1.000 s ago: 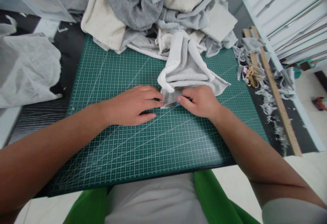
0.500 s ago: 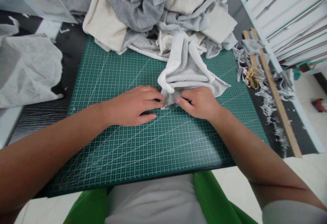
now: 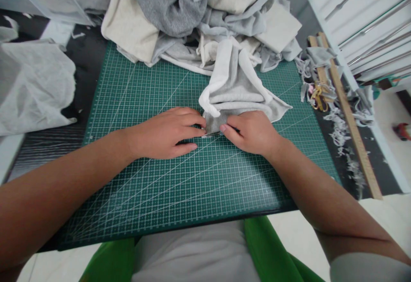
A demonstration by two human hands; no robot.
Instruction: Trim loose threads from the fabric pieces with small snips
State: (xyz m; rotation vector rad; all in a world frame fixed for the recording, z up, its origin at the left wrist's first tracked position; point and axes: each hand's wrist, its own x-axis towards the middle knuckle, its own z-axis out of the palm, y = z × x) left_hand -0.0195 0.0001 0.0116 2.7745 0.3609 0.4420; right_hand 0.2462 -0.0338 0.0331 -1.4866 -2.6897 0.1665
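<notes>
A grey and white fabric piece [image 3: 236, 89] lies bunched on the green cutting mat [image 3: 154, 93], its near edge flat on the mat. My left hand [image 3: 163, 132] rests palm down on the mat, with its fingertips pressing the left end of that near edge. My right hand [image 3: 252, 131] is curled, and its thumb and fingers pinch the same edge from the right. The two hands' fingertips are almost touching. Whether the right hand also hides a small tool I cannot tell.
A heap of grey, cream and white cloth [image 3: 205, 12] covers the mat's far side. A wooden ruler [image 3: 348, 115], gold scissors [image 3: 317, 95] and fabric scraps [image 3: 340, 132] lie to the right. A white sheet [image 3: 35, 85] lies at the left.
My right hand has crept slightly left along the fabric's near edge toward my left hand. The left hand and the fabric stay in place.
</notes>
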